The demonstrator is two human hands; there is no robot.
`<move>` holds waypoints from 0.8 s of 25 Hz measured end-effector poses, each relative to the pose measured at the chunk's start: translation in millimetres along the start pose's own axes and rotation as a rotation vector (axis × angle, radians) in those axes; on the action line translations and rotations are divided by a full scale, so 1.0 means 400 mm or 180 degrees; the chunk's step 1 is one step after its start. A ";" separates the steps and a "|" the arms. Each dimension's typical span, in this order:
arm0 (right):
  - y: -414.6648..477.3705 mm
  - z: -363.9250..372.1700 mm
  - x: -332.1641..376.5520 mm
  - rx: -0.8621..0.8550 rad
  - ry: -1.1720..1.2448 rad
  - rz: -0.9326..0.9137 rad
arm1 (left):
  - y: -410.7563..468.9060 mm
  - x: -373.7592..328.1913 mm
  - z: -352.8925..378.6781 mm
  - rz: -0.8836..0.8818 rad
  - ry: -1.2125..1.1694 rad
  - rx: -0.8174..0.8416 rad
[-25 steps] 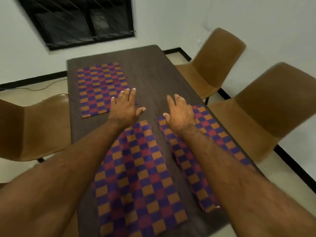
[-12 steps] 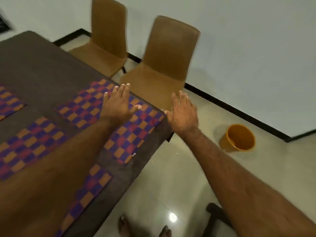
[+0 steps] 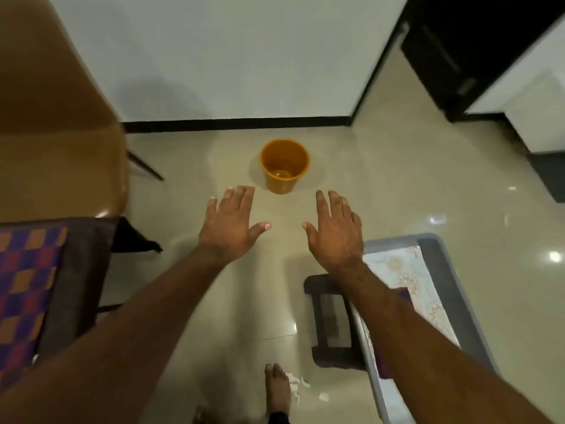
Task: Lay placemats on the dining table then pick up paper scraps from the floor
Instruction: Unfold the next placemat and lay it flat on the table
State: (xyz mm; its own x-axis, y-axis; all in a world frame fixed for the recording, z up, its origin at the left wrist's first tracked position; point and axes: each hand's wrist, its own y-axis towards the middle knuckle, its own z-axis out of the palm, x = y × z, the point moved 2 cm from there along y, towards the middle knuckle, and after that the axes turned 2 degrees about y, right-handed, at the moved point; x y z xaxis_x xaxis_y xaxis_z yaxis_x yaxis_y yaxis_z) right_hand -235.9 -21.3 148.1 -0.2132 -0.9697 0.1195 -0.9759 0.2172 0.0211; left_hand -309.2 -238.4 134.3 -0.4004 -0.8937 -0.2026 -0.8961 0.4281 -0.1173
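Note:
My left hand (image 3: 230,225) and my right hand (image 3: 334,229) hover palms down over the tiled floor, fingers spread, holding nothing. Small white paper scraps (image 3: 298,385) lie on the floor beside my bare foot (image 3: 276,390) at the bottom of the view. An orange bin (image 3: 284,169) stands on the floor just beyond my fingertips. At the left edge a checkered purple and orange placemat (image 3: 26,289) lies on the corner of the dark dining table (image 3: 79,270).
A brown chair (image 3: 58,133) stands at the left by the table. At the lower right are a grey-rimmed tray with a patterned cloth (image 3: 409,283) and a dark stool (image 3: 331,319) under my right forearm. A white wall with a black skirting lies ahead.
My view has swung right from the table with its placemats to the floor. Both hands left the tabletop and now hover over the tiles near the orange bin.

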 end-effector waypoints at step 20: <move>-0.612 0.489 -0.549 0.1101 0.0601 0.2144 | 0.042 -0.815 0.702 0.3255 0.1196 0.1685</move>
State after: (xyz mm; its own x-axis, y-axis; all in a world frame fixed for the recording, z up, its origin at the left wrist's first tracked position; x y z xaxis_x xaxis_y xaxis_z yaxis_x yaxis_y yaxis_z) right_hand 40.8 116.7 -77.6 -0.7838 -0.5989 0.1642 -0.6045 0.6751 -0.4229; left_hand -140.0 97.8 -74.5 -0.9872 -0.0560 -0.1496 0.0210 0.8829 -0.4690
